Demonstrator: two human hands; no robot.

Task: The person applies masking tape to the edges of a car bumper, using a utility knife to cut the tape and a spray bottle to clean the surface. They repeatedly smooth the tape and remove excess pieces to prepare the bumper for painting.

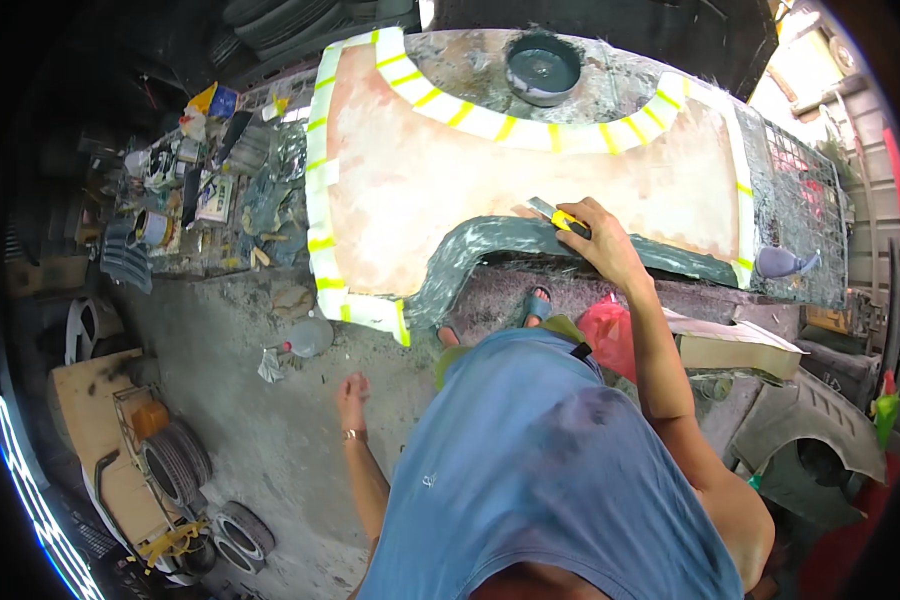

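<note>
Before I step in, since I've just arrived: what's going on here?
The person's right hand holds a yellow-and-black bladed tool over a pale panel, near its dark grey band. Taped white strips edge much of the panel. The left hand hangs away from it, seemingly empty. A round bowl stands at the far cut-out.

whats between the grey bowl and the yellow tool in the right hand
The head view shows a little tabletop, then the white strip with yellow tape, then the panel's pale face.
</note>
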